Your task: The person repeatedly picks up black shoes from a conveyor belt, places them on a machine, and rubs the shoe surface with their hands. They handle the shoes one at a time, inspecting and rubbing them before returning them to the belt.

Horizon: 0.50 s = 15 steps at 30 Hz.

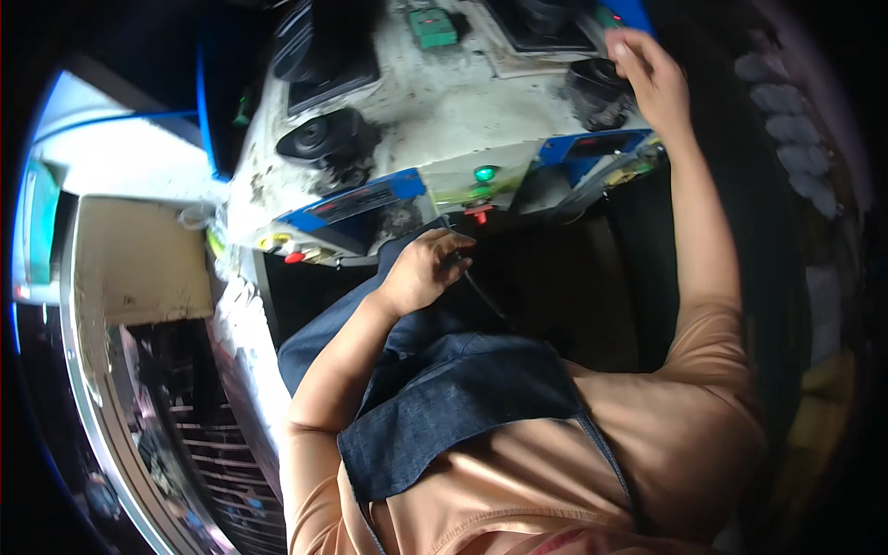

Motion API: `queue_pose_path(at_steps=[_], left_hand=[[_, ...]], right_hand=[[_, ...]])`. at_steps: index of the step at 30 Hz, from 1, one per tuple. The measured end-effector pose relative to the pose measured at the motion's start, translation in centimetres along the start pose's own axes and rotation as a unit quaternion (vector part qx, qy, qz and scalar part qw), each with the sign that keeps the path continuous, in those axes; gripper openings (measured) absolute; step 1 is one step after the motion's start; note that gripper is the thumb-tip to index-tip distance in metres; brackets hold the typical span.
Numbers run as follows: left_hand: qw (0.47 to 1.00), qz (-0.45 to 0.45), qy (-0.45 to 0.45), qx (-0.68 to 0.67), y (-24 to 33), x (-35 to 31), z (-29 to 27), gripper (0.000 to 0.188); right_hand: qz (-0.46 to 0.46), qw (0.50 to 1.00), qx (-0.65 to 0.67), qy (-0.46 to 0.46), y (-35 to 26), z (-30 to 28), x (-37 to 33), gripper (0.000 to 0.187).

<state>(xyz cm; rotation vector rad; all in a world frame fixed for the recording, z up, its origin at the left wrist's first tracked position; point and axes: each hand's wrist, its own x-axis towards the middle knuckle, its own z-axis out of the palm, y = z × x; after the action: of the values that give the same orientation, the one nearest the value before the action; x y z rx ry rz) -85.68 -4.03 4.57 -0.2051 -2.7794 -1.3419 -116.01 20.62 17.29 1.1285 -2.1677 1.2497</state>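
My left hand (427, 270) is over my lap, by the dark blue denim apron (472, 379) and just below the machine's front edge. Its fingers are loosely bent, with a gap between thumb and forefinger; nothing shows in them. Raised at the far right, my right hand (655, 81) has its fingers bent in toward the thumb above a dark rounded fixture (597, 92). Whatever those fingertips hold, if anything, cannot be made out. Before me stands a worn, stained pale machine (435, 120). A similar dark round fixture (324, 139) sits on its left side.
A lit green button (485, 173) and a red knob (477, 215) are on the machine's front. Another red button (294, 258) is at its left corner. A green box (433, 29) lies on top. To the left are a tan panel (139, 259) and a dark rack (222, 435).
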Motion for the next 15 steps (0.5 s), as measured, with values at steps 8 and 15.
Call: queue_pose_path(at_steps=[8, 15], left_hand=[[0.996, -0.04, 0.055, -0.057, -5.2, 6.0, 5.0, 0.026], [0.991, -0.044, 0.09, 0.086, -9.0, 8.2, 7.4, 0.02]], right_hand=[[0.278, 0.955, -0.094, -0.035, 11.8, -3.9, -17.1, 0.026], [0.215, 0.939, -0.255, -0.086, 17.6, -1.0, -19.8, 0.02]])
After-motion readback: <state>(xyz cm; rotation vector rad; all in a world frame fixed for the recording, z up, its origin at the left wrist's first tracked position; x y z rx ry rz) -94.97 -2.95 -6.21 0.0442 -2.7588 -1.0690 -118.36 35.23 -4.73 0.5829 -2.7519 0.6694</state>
